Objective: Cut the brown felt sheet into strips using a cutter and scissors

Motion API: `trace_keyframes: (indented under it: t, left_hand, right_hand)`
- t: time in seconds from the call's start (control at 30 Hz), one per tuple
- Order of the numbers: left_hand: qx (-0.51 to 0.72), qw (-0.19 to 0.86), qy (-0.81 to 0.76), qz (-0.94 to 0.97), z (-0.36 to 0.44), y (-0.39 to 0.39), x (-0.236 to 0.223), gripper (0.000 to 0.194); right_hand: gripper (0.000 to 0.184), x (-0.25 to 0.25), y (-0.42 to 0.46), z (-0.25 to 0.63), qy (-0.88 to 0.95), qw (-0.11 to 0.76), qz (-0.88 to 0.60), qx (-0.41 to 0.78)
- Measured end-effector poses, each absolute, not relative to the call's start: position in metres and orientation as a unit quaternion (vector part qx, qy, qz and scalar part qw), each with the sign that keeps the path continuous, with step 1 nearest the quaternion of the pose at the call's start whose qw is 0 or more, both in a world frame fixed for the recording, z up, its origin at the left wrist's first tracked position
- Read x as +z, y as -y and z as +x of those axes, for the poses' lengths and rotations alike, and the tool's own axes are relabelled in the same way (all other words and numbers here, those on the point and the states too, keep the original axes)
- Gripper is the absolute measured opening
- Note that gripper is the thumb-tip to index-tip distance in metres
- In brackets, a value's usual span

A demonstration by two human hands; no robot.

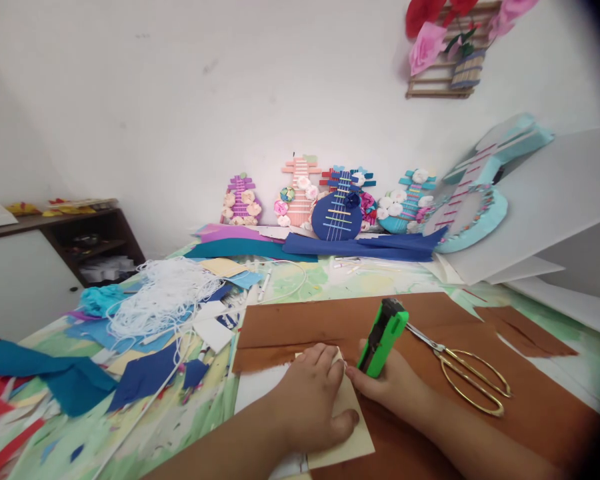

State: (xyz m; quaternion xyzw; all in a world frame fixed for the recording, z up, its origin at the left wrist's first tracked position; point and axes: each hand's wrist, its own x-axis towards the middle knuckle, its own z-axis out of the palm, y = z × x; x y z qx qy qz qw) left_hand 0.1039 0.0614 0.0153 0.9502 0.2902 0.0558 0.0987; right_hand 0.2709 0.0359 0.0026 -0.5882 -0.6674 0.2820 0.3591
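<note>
Two bare hands are held close together over the work. The left hand point(316, 393) is laid palm down with its fingers extended, and a cream card point(350, 448) is pressed flat beneath it. By the right hand point(393, 387) a green-and-black tool point(384, 337) is gripped, with the fingers curled round it; its exact kind cannot be told, and its lower end is partly hidden by the thumb.

With twelve o'clock taken as straight away from the person, the tool is found at one o'clock from the card's middle, just beyond its right-hand edge. The card's long axis is set roughly from eleven to five; the tool is tilted, its upper end aimed at one. That edge is neighboured most closely by the right thumb, though whether it is touched cannot be made out.

Brown sheets point(300, 320) are spread under and beyond the hands, and white paper point(250, 395) is seen under the card's left side. Gold-handled scissors point(440, 349) are placed between two and three o'clock, nearer the right hand, blades pointed at ten. White cord point(165, 300) is heaped at ten. Farther off, at twelve, a dark blue paper lute point(337, 217) is propped upright.
</note>
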Motion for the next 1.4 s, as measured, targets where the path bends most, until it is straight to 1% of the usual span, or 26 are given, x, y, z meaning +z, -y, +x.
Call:
trace_keyframes:
  t: [0.1, 0.37, 0.67, 1.03, 1.27, 1.4]
  left_hand:
    - [0.055, 0.100, -0.290, 0.950, 0.1035, -0.0616, 0.0153, 0.064]
    - [0.048, 0.101, -0.293, 0.950, 0.1038, -0.0614, 0.0158, 0.064]
    - [0.055, 0.088, -0.288, 0.952, 0.1037, -0.0616, 0.0150, 0.061]
    - [0.057, 0.085, -0.288, 0.952, 0.1041, -0.0615, 0.0163, 0.060]
    - [0.048, 0.085, -0.291, 0.952, 0.1037, -0.0606, 0.0165, 0.061]
    - [0.057, 0.085, -0.292, 0.951, 0.1044, -0.0616, 0.0146, 0.061]
  right_hand:
    - [0.030, 0.0023, -0.0354, 0.2707, 0.673, 0.353, -0.587, 0.279]
    - [0.029, 0.0064, -0.0363, 0.2721, 0.617, 0.400, -0.597, 0.321]
    - [0.029, 0.0040, -0.0348, 0.2694, 0.678, 0.344, -0.584, 0.287]
    - [0.028, 0.0070, -0.0350, 0.2731, 0.625, 0.396, -0.585, 0.332]
    - [0.029, 0.0045, -0.0349, 0.2738, 0.665, 0.354, -0.581, 0.308]
    - [0.026, 0.0059, -0.0322, 0.2721, 0.685, 0.325, -0.584, 0.289]
